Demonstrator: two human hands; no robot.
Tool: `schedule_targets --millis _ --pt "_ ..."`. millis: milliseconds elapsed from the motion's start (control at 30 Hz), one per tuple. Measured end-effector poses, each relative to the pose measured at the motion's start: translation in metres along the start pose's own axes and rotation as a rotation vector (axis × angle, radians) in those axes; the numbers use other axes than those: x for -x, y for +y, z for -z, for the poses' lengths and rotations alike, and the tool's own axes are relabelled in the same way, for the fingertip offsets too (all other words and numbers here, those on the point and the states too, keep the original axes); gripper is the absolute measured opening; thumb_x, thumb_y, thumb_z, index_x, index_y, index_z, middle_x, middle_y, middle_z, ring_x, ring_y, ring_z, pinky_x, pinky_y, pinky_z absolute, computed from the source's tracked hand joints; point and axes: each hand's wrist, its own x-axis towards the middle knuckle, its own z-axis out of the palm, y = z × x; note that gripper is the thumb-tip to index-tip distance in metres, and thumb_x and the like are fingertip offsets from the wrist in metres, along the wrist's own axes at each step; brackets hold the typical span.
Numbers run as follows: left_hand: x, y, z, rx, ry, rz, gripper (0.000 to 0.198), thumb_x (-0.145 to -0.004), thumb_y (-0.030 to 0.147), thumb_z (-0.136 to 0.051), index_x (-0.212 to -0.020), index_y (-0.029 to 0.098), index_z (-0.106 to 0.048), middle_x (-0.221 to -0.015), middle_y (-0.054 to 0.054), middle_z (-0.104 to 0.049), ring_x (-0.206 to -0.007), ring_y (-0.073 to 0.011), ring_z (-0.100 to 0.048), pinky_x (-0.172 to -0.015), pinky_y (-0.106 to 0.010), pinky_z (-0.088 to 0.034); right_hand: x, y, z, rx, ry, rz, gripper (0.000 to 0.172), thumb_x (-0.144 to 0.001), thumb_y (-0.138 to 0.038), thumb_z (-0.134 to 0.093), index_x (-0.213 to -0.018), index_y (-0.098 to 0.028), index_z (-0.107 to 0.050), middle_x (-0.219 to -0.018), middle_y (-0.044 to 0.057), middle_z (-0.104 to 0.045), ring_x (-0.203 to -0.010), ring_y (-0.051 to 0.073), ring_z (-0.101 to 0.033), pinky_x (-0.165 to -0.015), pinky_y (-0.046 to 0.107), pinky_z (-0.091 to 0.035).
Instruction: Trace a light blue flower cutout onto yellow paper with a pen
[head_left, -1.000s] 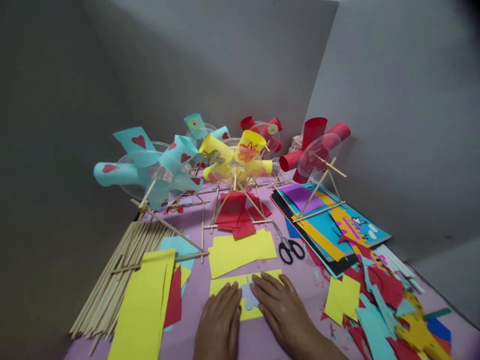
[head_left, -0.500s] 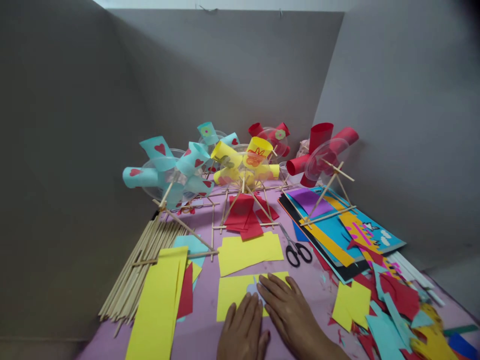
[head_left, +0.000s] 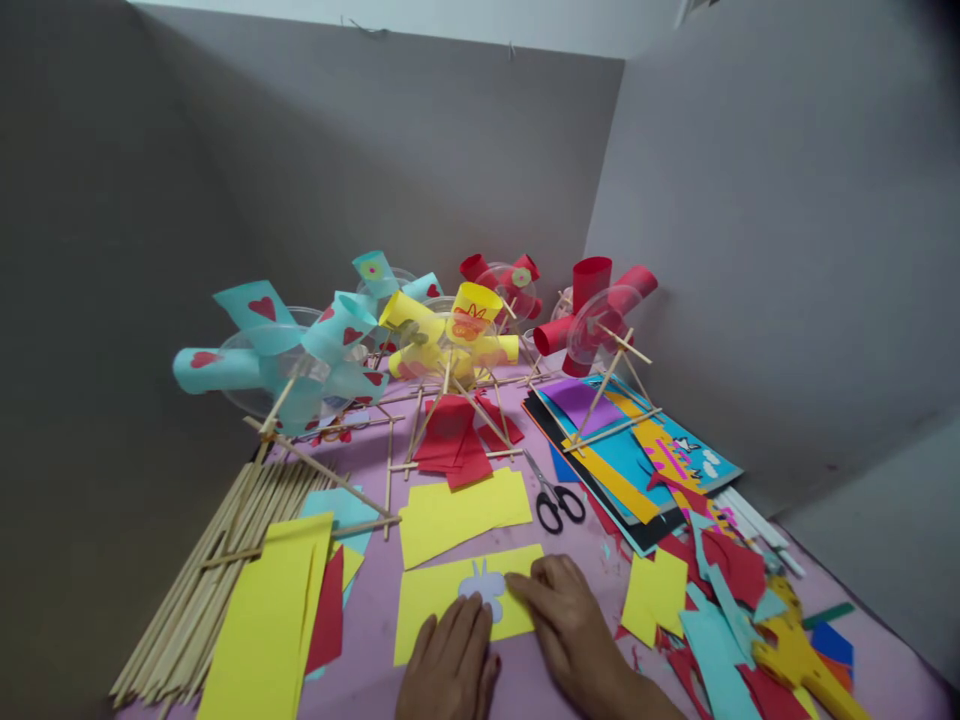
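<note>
Left grip (head_left: 448, 665) is resting flat and unclenched, overlapping the lower-left edge of the pale butterfly cutout (head_left: 491, 584), which is lying on a yellow paper rectangle (head_left: 420, 607); right grip (head_left: 562, 612) is pointing leftward at the cutout's right edge, any grasp being indeterminable

Small craft workspace, home or classroom unclear: pale purple-covered counter (head_left: 367, 655) in a corner of plain grey walls (head_left: 390, 160), with black-handled metal scissors (head_left: 551, 489), red and light-blue paper scraps (head_left: 716, 650), pile of thin wooden sticks (head_left: 202, 590), colourful paper-and-plastic pinwheels (head_left: 474, 300) on wooden-stick stands (head_left: 615, 428).
</note>
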Motion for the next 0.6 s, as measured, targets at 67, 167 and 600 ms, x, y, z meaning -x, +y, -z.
schedule_targets --millis 67,167,600 --pt "0.000 0.000 0.001 0.006 -0.003 0.004 0.034 -0.094 0.031 -0.034 -0.102 0.018 -0.063 -0.100 0.000 -0.075 -0.088 -0.0164 -0.068 -0.073 -0.032 -0.049 0.001 -0.005 -0.007 0.148 -0.112 0.057 0.040 -0.086 -0.006 -0.038 -0.119 -0.023 -0.055 -0.084 0.008 -0.053 -0.077 0.022 -0.047 -0.067 0.036 -0.041" --pt "-0.002 0.000 0.003 0.028 -0.007 0.029 0.034 -0.094 0.032 -0.033 -0.102 0.018 -0.062 -0.098 -0.001 -0.075 -0.086 -0.0166 -0.069 -0.071 -0.032 -0.050 0.000 -0.008 -0.011 0.265 -0.206 0.035 0.039 -0.088 -0.010 -0.043 -0.122 -0.025 -0.053 -0.086 0.008 -0.055 -0.077 0.023 -0.047 -0.069 0.037 -0.039" --pt "-0.017 0.002 -0.002 0.089 -0.099 0.180 0.038 -0.094 0.027 -0.027 -0.104 0.013 -0.061 -0.099 -0.010 -0.072 -0.083 -0.0206 -0.068 -0.070 -0.033 -0.053 -0.002 -0.004 -0.009 0.253 -0.283 0.019 0.045 -0.088 -0.012 -0.045 -0.129 -0.031 -0.047 -0.090 0.006 -0.055 -0.082 0.022 -0.045 -0.073 0.035 -0.034"
